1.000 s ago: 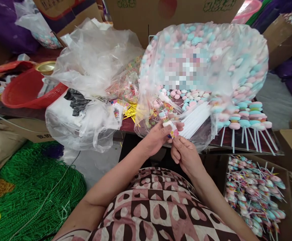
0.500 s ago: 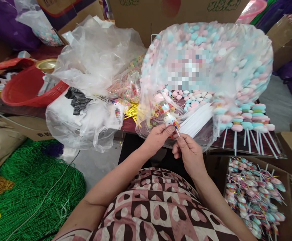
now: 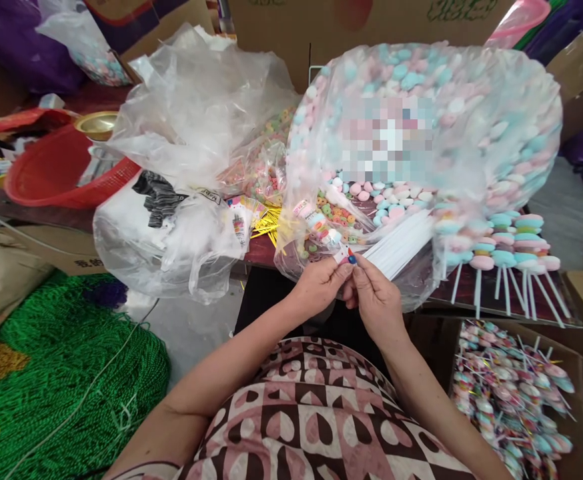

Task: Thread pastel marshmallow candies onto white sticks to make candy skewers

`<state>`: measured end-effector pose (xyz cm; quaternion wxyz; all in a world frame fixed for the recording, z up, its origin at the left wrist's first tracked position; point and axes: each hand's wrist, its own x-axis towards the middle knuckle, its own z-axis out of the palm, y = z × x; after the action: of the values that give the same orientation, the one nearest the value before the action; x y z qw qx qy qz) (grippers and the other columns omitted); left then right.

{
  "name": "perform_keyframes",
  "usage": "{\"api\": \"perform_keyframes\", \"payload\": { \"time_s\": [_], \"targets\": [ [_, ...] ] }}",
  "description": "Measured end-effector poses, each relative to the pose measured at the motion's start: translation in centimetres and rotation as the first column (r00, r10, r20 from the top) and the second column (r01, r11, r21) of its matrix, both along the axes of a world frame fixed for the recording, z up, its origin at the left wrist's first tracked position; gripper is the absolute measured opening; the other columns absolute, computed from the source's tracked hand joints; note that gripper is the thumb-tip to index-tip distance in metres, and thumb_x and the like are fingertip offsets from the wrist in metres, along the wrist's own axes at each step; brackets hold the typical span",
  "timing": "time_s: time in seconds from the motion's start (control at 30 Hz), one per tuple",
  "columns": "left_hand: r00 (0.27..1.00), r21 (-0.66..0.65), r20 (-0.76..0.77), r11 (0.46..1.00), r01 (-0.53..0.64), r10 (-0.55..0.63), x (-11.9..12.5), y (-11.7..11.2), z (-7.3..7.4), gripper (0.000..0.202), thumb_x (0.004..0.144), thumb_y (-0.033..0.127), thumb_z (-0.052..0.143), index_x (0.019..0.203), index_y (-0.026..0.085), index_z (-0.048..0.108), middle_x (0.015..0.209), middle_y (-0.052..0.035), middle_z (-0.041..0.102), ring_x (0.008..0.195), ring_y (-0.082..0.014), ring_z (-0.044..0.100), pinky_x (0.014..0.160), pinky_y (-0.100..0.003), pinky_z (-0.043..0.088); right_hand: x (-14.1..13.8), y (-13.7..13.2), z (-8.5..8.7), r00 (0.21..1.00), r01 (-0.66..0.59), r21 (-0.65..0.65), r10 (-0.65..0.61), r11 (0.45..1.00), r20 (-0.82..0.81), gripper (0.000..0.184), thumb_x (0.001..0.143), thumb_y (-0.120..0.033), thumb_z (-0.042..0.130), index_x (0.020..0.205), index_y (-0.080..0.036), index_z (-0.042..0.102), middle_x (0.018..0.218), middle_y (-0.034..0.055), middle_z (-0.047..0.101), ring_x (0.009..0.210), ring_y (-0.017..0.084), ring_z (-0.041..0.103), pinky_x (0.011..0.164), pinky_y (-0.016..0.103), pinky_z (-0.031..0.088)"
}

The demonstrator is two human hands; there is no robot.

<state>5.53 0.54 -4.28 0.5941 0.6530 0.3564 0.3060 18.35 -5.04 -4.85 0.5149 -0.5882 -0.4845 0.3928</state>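
Observation:
A wrapped marshmallow skewer (image 3: 315, 221) points up and to the left from my hands, its clear bag printed in red and blue near the lower end. My left hand (image 3: 324, 283) is closed, thumb and fingers pinching the gathered bottom of that bag. Right beside it, my right hand (image 3: 377, 290) pinches the same spot, with its fingers curled under; the stick is hidden between them. Just beyond the fingers lies a sheaf of white sticks (image 3: 401, 243). Loose ring-shaped candies (image 3: 354, 223) in clear plastic lie behind the skewer.
A big clear bag of pastel marshmallows (image 3: 501, 127) fills the back right. Unwrapped skewers (image 3: 526, 240) rest at the table's right end, above a carton of wrapped ones (image 3: 516, 400). Left are gold twist ties (image 3: 267, 223), a plastic bag (image 3: 166, 247) and a red basket (image 3: 41, 177).
My right hand has moved up and in against the left hand, at the bag's bottom. The skewer has tilted further left, and the bare stick seen before is now covered.

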Motion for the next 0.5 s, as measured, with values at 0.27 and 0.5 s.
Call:
{"api": "perform_keyframes", "payload": {
  "time_s": [0.27, 0.5],
  "targets": [
    [0.880, -0.418, 0.403, 0.906, -0.068, 0.252, -1.1, 1.5, 2.1, 0.045, 0.076, 0.056, 0.070, 0.098, 0.018, 0.068, 0.091, -0.0052, 0.069, 0.083, -0.0155, 0.062, 0.075, -0.026, 0.047, -0.3, -0.2, -0.4, 0.998, 0.054, 0.076, -0.056, 0.996, 0.024, 0.037, 0.095, -0.038, 0.051, 0.126, -0.022, 0.065, 0.059, -0.0050, 0.056, 0.045, 0.010, 0.050, 0.045, 0.023, 0.046],
    [0.824, -0.617, 0.465, 0.786, 0.041, 0.323, 1.0, 1.1, 2.3, 0.039, 0.065, 0.045, 0.081, 0.084, 0.016, 0.063, 0.072, -0.0023, 0.065, 0.053, -0.0127, 0.058, 0.039, -0.022, 0.044, -1.6, -0.6, -0.5, 0.999, -0.013, 0.042, 0.012, 0.999, 0.034, 0.038, 0.096, -0.041, 0.050, 0.123, -0.021, 0.067, 0.055, -0.0052, 0.055, 0.042, 0.010, 0.048, 0.044, 0.023, 0.046]
  ]
}}
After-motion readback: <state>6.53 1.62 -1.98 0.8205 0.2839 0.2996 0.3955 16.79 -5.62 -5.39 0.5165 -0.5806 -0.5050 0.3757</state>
